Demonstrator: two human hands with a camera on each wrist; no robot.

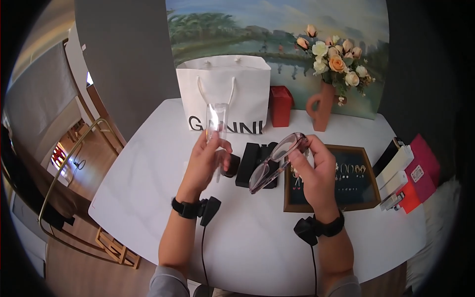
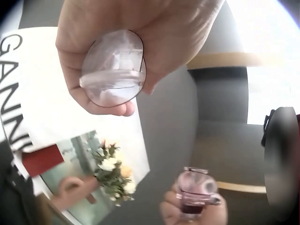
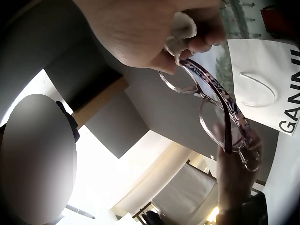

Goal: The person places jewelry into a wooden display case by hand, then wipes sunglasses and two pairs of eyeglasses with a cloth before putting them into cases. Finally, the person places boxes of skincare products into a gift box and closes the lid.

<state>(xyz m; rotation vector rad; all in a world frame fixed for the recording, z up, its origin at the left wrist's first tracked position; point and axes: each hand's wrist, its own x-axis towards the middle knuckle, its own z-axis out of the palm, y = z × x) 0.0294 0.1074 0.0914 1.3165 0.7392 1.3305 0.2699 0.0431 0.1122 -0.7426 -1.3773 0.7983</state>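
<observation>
Upright in my left hand (image 1: 200, 166) is a clear, see-through piece (image 1: 216, 115), its lower end showing below my fingers. In the left wrist view its end forms a clear oval (image 2: 112, 93) with a thin dark rim. My right hand (image 1: 316, 173) pinches a pair of eyeglasses (image 3: 218, 89) with thin metal rims and dark patterned temples, tilted down toward my left hand. A crumpled whitish piece (image 3: 183, 28) shows within the right fingers. Below, a black case (image 1: 249, 171) and a small dark brown object (image 1: 231, 166) lie on the table.
A white paper bag (image 1: 250, 84) stands at the back of the white table (image 1: 133, 193), beside a red box (image 1: 280, 106) and a terracotta vase (image 1: 324, 109) of flowers. A framed jewellery tray (image 1: 363, 185) lies under my right hand. Several small boxes (image 1: 396, 171) stand at the right.
</observation>
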